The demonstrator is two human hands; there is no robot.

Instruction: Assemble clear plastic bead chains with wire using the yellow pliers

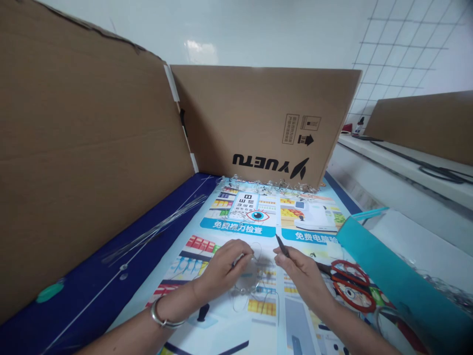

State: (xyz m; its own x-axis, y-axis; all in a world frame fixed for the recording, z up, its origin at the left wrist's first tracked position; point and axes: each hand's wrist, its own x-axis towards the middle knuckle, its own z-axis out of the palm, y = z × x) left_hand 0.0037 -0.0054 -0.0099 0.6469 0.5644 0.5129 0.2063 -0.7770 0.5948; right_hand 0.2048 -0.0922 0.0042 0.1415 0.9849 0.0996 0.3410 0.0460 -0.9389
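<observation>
The left hand (225, 265) seems to pinch fine wire (260, 251) above a beaded strand (254, 287) lying between the hands on the surface (229, 323); the right hand (301, 268) grips a dark pointed tool (282, 245) — loose loops could snag, or a slipping tip bend them.

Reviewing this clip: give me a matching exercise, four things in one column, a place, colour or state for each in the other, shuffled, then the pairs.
Things:
1. Right hand
2. Scissors
3. Bracelet
4. Box

Descriptions:
A. Silver, around the wrist of the left hand
B. Turquoise outer side
C. Dark pointed tip projecting from its grip
D. Red handles

Pairs: 1-C, 2-D, 3-A, 4-B
</observation>
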